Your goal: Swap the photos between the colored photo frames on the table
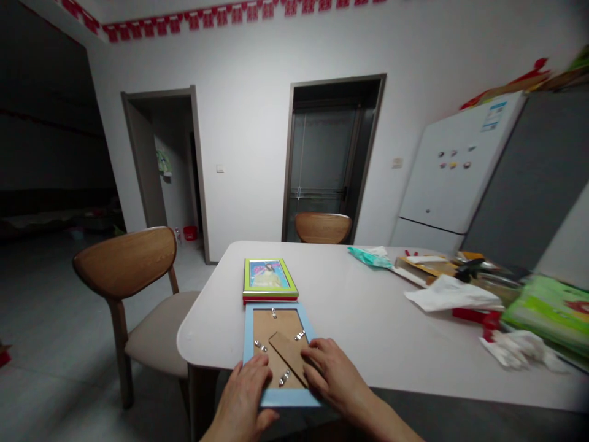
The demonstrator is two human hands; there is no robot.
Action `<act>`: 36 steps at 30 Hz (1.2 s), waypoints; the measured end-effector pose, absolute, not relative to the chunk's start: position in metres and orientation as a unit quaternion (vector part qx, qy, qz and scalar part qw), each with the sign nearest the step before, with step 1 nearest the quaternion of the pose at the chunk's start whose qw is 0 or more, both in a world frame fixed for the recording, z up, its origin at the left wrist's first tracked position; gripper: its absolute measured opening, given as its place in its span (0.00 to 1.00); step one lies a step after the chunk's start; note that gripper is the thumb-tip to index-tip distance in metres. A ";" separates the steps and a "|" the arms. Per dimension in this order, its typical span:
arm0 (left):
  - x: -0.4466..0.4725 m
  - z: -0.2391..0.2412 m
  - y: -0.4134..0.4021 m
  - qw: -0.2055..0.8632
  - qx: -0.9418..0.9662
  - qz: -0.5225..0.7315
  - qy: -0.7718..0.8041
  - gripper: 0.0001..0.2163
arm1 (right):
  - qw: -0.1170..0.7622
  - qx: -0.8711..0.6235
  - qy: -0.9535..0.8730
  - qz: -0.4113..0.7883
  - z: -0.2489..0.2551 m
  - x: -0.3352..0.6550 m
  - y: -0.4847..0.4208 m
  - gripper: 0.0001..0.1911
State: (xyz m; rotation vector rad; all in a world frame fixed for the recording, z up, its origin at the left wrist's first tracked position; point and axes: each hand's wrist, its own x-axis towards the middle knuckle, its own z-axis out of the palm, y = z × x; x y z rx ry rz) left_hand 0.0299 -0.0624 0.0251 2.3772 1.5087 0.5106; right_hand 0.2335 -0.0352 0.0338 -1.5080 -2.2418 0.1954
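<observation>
Pale blue paint borders the blue frame [289, 398], which lies back up on the worktop [350, 307], its bottom rim jutting past the near edge. Within it, the brown backing board [285, 322] looks fully seated, so that part appears done; four metal clips [284, 377] sit around the board, but they are too small to show whether each is fastened, and that check may be what is left. The stand flap [289, 355] lies across the board at a slant. At the blue frame's lower left corner rests the left hand [246, 390], and along its lower right side the right hand [329, 368], fingers bent; I cannot tell whether either grip is closed on the rim or only resting. Just beyond the blue frame's top rim, a green frame [247, 279] lies face up with a picture [267, 274] in it, seemingly complete, and a red layer [271, 299] shows beneath. Well right of the blue frame are white paper [451, 293] and a green pack [552, 310]; left of it stands a wooden chair [133, 261].
</observation>
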 end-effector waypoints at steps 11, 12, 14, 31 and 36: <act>0.030 0.030 -0.062 0.147 0.812 0.157 0.542 0.24 | 0.199 -0.582 -0.786 0.059 0.024 0.231 0.009 0.14; 0.030 0.029 -0.062 0.145 0.810 0.159 0.545 0.26 | 0.196 -0.576 -0.791 0.063 0.025 0.232 0.008 0.14; 0.031 0.029 -0.064 0.142 0.807 0.163 0.550 0.27 | 0.193 -0.563 -0.800 0.071 0.027 0.232 0.006 0.14; 0.031 0.027 -0.064 0.130 0.819 0.160 0.535 0.26 | 0.194 -0.458 -0.865 0.068 0.042 0.174 -0.001 0.14; 0.029 0.022 -0.063 0.138 0.815 0.172 0.536 0.27 | 0.196 -0.447 -0.871 0.061 0.030 0.166 0.007 0.13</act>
